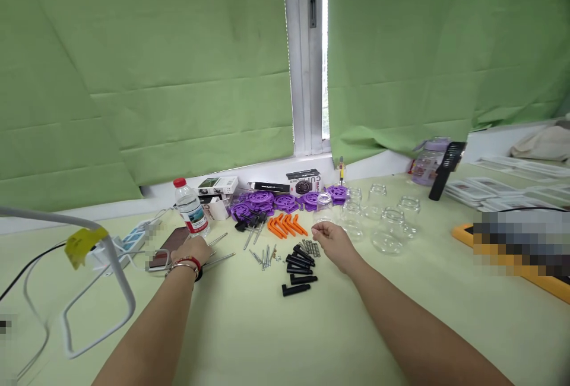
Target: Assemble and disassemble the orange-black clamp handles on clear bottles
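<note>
On the left, my left hand (191, 250) rests low over some thin metal rods (219, 259) near a clear bottle with a red cap (191, 208). Its fingers are hidden, so I cannot say what they hold. My right hand (336, 244) has thumb and fingertips pinched together beside a group of small coil springs (310, 248); anything between them is too small to make out. Several black L-shaped plastic pieces (299, 272) lie between the hands. Behind them are orange bent pieces (287, 225) and loose screws (266, 256).
Purple openwork discs (260, 201) and small boxes (305, 183) line the wall. Several clear glass jars (388, 237) stand right of my right hand. A white bent-tube stand (118, 279), a dark phone (171, 246) and a power strip (133, 237) are at left; an orange-edged object (461, 233) at right.
</note>
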The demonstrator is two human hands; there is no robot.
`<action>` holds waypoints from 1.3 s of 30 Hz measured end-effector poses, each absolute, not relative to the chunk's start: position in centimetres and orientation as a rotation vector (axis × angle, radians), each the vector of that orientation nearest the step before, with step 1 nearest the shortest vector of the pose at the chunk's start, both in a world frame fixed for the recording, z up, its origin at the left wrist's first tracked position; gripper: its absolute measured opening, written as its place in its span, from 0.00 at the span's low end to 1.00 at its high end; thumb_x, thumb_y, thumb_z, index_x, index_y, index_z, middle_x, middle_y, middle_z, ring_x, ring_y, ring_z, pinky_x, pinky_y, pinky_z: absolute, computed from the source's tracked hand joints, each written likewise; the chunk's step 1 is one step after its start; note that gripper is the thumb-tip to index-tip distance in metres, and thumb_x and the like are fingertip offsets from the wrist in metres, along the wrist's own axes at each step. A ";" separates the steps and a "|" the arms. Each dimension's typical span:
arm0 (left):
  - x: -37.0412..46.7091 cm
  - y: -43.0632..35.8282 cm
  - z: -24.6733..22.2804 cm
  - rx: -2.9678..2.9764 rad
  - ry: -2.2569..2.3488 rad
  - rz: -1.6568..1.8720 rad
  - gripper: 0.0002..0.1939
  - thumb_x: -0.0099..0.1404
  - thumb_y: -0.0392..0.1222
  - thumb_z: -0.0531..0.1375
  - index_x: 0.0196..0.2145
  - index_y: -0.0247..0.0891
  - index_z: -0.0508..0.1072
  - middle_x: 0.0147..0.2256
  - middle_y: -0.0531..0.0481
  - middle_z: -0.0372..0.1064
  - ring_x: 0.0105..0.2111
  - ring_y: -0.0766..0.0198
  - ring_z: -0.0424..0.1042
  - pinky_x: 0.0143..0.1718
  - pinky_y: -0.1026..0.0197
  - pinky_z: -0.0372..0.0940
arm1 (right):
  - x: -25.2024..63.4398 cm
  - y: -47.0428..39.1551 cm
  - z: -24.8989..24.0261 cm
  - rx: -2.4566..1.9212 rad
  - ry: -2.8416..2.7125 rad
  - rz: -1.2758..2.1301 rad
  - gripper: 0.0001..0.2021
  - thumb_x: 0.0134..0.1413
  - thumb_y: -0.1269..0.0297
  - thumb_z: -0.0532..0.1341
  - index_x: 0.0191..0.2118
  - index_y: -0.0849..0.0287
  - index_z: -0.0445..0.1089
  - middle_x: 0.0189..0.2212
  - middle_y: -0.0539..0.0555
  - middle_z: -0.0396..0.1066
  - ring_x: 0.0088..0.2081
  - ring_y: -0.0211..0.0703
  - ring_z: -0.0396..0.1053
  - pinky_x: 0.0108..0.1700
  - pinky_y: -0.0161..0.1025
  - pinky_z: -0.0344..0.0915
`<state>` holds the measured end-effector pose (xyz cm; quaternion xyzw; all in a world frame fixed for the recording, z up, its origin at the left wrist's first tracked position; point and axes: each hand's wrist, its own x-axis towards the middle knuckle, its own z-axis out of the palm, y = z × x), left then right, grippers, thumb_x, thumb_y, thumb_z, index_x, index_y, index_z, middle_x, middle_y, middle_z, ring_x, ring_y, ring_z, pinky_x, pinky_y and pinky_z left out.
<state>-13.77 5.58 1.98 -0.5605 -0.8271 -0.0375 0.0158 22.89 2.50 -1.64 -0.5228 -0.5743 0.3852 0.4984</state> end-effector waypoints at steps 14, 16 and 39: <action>-3.0 7.3 0.8 -2.359 -1.778 -0.081 0.18 0.62 0.33 0.47 0.45 0.39 0.70 0.43 0.42 0.66 0.42 0.58 0.67 0.40 0.61 0.60 | 22.7 2.8 -2.3 -1.248 -1.416 0.895 0.12 0.47 0.56 0.57 0.31 0.60 0.68 0.24 0.50 0.66 0.26 0.37 0.62 0.28 0.34 0.58; -2.9 7.8 0.4 -2.359 -1.767 -0.095 0.16 0.63 0.35 0.47 0.37 0.38 0.73 0.39 0.42 0.67 0.39 0.59 0.68 0.37 0.61 0.60 | 22.6 2.7 -2.1 -1.245 -1.426 0.896 0.12 0.47 0.56 0.57 0.31 0.60 0.68 0.23 0.50 0.65 0.25 0.36 0.62 0.27 0.34 0.58; 2.8 -5.7 8.2 -3.489 -1.698 -1.314 0.16 0.64 0.50 0.49 0.35 0.36 0.69 0.18 0.57 0.55 0.19 0.70 0.55 0.23 0.66 0.55 | 18.8 -3.4 1.2 -0.585 -1.771 1.369 0.17 0.47 0.60 0.63 0.44 0.57 0.65 0.33 0.52 0.69 0.32 0.38 0.66 0.37 0.38 0.64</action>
